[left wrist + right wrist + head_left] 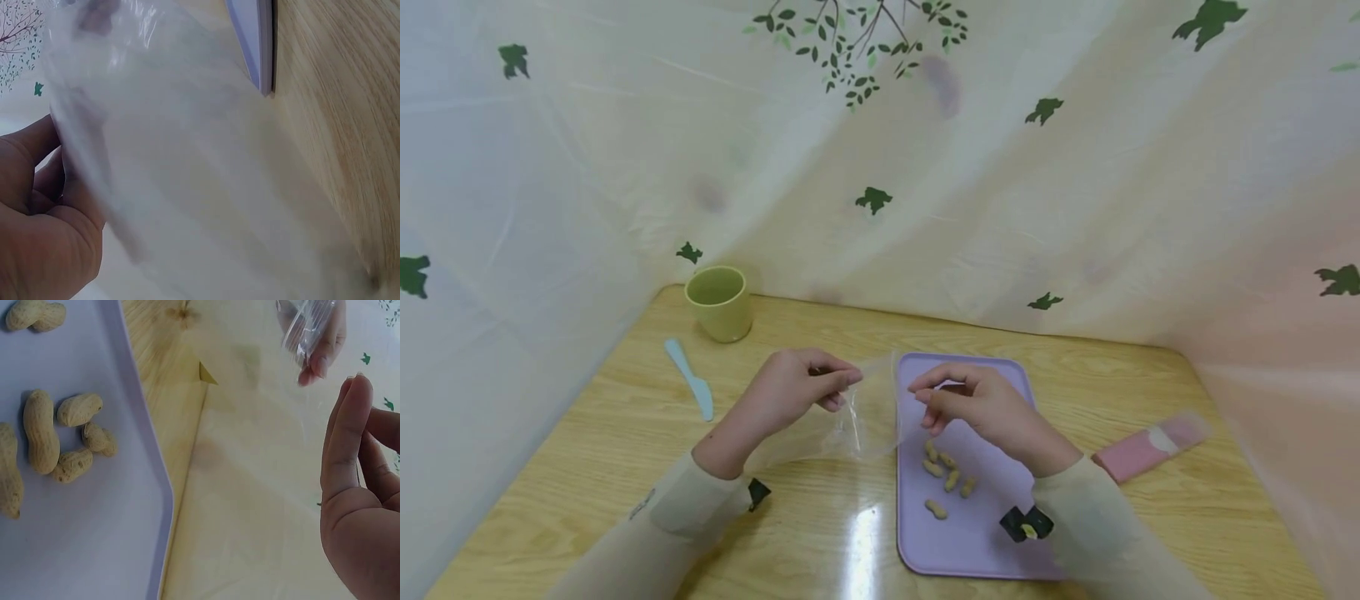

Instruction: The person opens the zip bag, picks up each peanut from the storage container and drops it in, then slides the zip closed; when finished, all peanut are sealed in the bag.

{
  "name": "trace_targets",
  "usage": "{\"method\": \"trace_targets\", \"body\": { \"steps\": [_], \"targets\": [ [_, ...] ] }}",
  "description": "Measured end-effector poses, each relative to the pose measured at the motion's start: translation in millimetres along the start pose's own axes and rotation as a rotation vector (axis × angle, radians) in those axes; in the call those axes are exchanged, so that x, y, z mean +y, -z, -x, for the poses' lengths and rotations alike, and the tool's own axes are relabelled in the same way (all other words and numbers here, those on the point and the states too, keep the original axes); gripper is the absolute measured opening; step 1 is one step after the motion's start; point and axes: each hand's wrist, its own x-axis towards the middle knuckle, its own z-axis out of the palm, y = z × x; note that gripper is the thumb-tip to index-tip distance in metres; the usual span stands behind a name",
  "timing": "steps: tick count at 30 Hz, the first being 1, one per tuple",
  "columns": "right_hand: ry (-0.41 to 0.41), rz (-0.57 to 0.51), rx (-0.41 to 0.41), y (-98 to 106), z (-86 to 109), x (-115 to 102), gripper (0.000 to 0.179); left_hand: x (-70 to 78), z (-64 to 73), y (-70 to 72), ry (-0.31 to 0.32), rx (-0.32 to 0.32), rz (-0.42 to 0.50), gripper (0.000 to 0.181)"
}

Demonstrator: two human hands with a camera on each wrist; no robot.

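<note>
My left hand [801, 387] pinches a clear plastic bag [868, 429] between thumb and fingers, over the wooden table at the tray's left side. The thin film fills much of the left wrist view, where the bag [200, 156] hangs loose and wrinkled. Just right of the bag's edge, my right hand [985, 408] hovers above the lilac tray [955, 546]. Its fingers are loosely bent with the tips close together, and nothing shows between them. Several unshelled peanuts [932, 468] lie on the tray below; the right wrist view shows the peanuts [41, 432] close up.
A green cup [722, 312] stands at the table's back left, with a light blue plastic knife [691, 379] lying in front of it. Right of the tray is a pink packet [1142, 450] with a clear end. A patterned curtain [955, 208] encloses the table's back and sides.
</note>
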Motion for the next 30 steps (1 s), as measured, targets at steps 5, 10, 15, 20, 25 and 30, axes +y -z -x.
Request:
{"method": "trace_targets", "body": {
  "steps": [5, 10, 15, 20, 25, 30],
  "targets": [
    [-0.021, -0.006, 0.024, 9.7, 8.7, 7.1, 0.028, 0.6, -0.2, 2.4, 0.006, -0.010, 0.003, 0.029],
    [-0.034, -0.005, 0.017, 18.7, 13.5, 23.5, 0.030, 1.7, -0.5, 3.5, 0.001, -0.021, -0.003, 0.029],
    [-0.069, -0.029, -0.002, 26.6, 12.3, 40.9, 0.040, 1.6, -0.1, 4.3, 0.010, -0.024, -0.006, 0.031],
    [-0.124, -0.004, -0.023, 29.6, 10.2, 58.4, 0.039, 1.1, 0.9, 4.6, 0.020, -0.021, 0.002, 0.032],
    [-0.153, 0.038, -0.049, 28.6, 7.6, 75.1, 0.034, 1.4, 0.8, 4.1, 0.029, -0.020, 0.014, 0.030],
    [-0.165, 0.053, -0.092, 26.1, 7.3, 86.7, 0.032, 2.7, 0.1, 2.8, 0.033, -0.022, 0.020, 0.030]
  ]
}}
